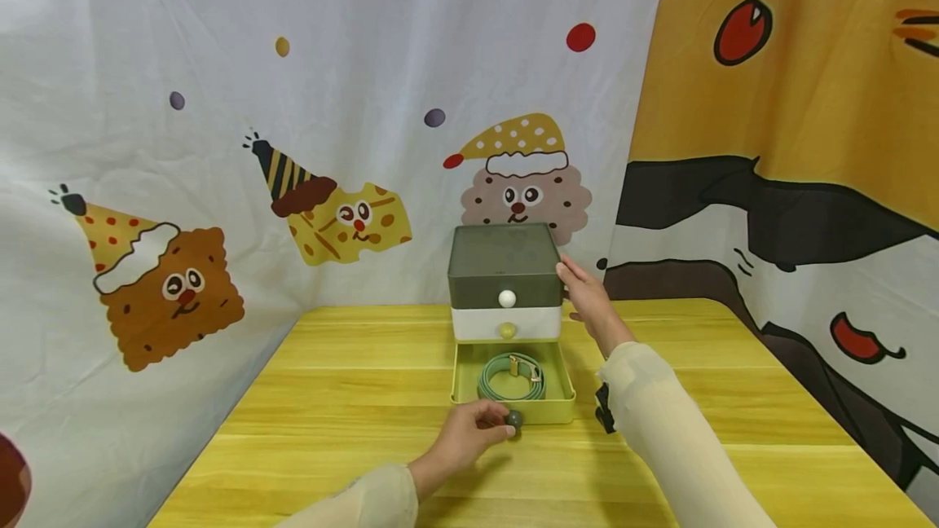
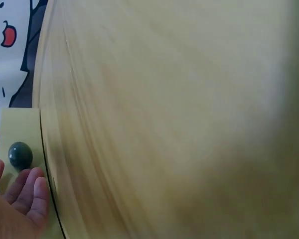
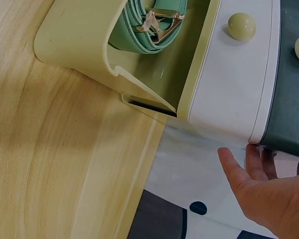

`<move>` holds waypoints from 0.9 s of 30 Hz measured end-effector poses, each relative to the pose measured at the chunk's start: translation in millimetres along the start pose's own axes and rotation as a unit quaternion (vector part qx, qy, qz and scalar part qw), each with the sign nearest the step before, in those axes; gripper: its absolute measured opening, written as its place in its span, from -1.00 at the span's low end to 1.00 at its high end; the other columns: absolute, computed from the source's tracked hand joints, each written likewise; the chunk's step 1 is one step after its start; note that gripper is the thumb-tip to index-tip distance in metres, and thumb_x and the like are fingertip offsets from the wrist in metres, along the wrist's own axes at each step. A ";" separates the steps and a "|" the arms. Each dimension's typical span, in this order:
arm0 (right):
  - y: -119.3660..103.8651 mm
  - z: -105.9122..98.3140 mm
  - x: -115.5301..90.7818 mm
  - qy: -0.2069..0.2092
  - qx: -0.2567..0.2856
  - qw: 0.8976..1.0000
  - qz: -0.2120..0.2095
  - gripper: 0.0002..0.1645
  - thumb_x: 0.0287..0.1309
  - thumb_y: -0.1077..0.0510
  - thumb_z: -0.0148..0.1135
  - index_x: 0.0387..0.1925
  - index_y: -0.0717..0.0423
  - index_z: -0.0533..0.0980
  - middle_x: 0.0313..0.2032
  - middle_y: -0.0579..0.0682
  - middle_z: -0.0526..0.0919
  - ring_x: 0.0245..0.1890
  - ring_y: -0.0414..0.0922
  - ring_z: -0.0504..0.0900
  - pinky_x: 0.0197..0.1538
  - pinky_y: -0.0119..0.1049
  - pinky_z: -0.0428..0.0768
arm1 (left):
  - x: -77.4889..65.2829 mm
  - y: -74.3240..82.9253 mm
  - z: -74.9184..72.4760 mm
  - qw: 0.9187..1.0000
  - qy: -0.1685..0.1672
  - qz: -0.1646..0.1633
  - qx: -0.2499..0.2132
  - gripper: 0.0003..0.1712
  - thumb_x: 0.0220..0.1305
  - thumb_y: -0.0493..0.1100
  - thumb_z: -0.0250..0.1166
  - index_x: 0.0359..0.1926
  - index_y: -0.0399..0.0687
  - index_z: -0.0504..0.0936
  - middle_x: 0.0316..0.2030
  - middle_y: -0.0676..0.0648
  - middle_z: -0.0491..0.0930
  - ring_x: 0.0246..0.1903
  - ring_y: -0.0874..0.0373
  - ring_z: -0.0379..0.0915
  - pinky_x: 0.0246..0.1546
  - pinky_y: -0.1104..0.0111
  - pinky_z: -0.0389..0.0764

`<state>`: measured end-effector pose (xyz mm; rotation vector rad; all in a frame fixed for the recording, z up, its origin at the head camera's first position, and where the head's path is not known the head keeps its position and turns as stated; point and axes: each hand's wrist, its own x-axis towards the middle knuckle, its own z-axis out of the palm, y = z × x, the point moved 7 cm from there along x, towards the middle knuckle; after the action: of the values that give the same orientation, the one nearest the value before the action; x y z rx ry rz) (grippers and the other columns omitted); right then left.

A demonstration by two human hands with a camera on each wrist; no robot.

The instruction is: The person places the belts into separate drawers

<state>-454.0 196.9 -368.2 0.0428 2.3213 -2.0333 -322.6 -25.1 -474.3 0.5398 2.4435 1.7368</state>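
A small stacked drawer box (image 1: 505,267) stands on the table, with a dark green top, a white middle drawer and a yellow-green bottom drawer (image 1: 550,411) pulled out. Inside that drawer lies a coiled green belt (image 1: 484,381) with a gold-coloured buckle (image 3: 159,25). My left hand (image 1: 468,435) is at the bottom drawer's dark green round knob (image 2: 21,155), its relaxed fingertips right beside it and the knob fully showing in the left wrist view. With fingers extended, my right hand (image 1: 589,298) rests against the right side of the dark green top section (image 3: 294,99).
The wooden table (image 1: 352,398) extends on both sides of the box. Behind it hangs a white cloth (image 1: 352,63) printed with cartoon figures. A white knob (image 1: 507,298) and a yellow knob (image 1: 507,330) stick out from the upper drawers.
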 end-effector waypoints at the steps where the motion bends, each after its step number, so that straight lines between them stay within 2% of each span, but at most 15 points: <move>1: 0.1 0.2 0.2 -0.001 0.000 1.000 0.000 -0.26 0.47 -0.31 -0.14 0.56 -0.38 -0.05 0.55 0.01 -0.04 0.46 0.18 0.11 0.36 0.33 0.10 | -0.1 -0.3 0.5 1.000 0.001 0.000 -0.001 -0.79 0.18 -0.25 0.45 -0.17 -0.22 0.69 -0.32 -0.01 0.65 -0.31 0.14 0.55 -0.31 0.43 0.58; 12: 0.3 0.5 0.6 0.001 -0.001 1.000 0.005 -0.27 0.47 -0.30 -0.14 0.55 -0.40 -0.05 0.55 -0.01 -0.04 0.46 0.17 0.11 0.36 0.31 0.10 | 1.5 -7.3 6.1 1.000 0.015 0.006 -0.024 -0.73 0.20 -0.32 0.42 -0.07 -0.28 0.67 -0.21 -0.13 0.70 -0.25 0.13 0.57 -0.27 0.45 0.59; 19: -0.1 0.3 0.3 0.003 -0.002 1.000 0.009 -0.28 0.46 -0.32 -0.15 0.54 -0.45 -0.04 0.55 -0.04 -0.05 0.46 0.16 0.11 0.36 0.30 0.11 | 2.0 -9.4 10.7 0.998 0.028 -0.001 -0.054 -0.73 0.21 -0.40 0.38 -0.05 -0.36 0.63 -0.21 -0.20 0.69 -0.26 0.07 0.59 -0.34 0.34 0.65; 27: -0.3 0.3 -0.6 0.000 0.003 1.000 0.001 -0.27 0.48 -0.29 -0.15 0.56 -0.38 -0.06 0.55 0.01 -0.04 0.46 0.19 0.11 0.36 0.32 0.10 | 0.5 -9.6 13.6 0.995 0.062 0.001 -0.080 -0.75 0.16 -0.48 0.37 -0.11 -0.42 0.63 -0.23 -0.25 0.68 -0.25 0.03 0.62 -0.34 0.37 0.66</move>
<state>-453.4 196.7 -367.9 0.0446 2.3143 -2.0390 -321.5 -15.5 -488.0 0.4309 2.3525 2.0011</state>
